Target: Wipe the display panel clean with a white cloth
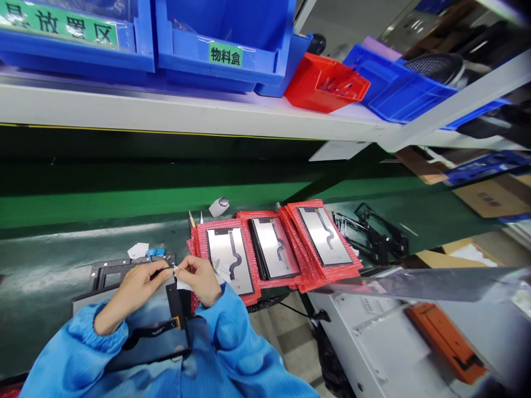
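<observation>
A display panel [155, 309] with a black ribbon cable [155, 330] lies tilted in front of me, close to my body. My left hand [136, 288] reaches over it, thumb and fingers closed at its far right corner. Right beside those fingertips, my right hand [201, 280] pinches a small white piece [183, 285], which looks like thin cloth or paper; the fingers partly hide it. Beneath and beyond the panel is a dark frame [111, 269] with holes along its edge. A white scrap [138, 250] and a blue strip [156, 252] rest at that frame's far edge.
Red bubble-wrap bags [305, 279] carry several display panels [271, 249] to the right. Tweezers [192, 220] and a small white bottle [219, 207] stand behind them. Black frames [373, 237] lie farther right. Overhead, a shelf [199, 113] holds blue bins [224, 41] and a red bin [326, 83].
</observation>
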The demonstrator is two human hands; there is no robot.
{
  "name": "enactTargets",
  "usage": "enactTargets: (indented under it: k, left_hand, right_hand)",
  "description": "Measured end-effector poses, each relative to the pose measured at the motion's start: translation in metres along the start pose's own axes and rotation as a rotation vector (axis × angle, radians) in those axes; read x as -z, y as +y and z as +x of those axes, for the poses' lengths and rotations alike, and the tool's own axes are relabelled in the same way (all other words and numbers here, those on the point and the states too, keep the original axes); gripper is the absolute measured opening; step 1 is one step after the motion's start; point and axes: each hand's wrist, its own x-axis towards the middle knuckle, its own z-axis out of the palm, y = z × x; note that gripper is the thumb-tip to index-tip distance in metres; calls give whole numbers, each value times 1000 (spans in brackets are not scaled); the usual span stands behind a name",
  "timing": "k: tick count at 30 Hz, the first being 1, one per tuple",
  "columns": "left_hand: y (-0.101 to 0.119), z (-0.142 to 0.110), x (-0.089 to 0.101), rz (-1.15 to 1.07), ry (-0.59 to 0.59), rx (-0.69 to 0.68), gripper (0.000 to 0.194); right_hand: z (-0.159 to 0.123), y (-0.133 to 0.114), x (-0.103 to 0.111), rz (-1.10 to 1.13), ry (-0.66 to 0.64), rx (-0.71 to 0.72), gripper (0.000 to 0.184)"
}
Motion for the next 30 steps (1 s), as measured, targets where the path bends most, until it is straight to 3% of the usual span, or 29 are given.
enactTargets:
  k: [7, 15, 22, 30]
  left_hand:
    - [-13, 5, 10, -107, 66, 22, 37]
    - [-10, 10, 31, -131, 214, 51, 37]
    - [-12, 7, 48, -431, 330, 89, 38]
    - [-8, 8, 44, -510, 228, 115, 41]
  right_hand:
    - [-17, 2, 1, -74, -64, 2, 11]
    - [-42, 7, 13, -141, -130, -6, 10]
    - [-57, 21, 25, -131, -119, -40, 7]
    - [-47, -5, 45, 15, 69, -32, 26]
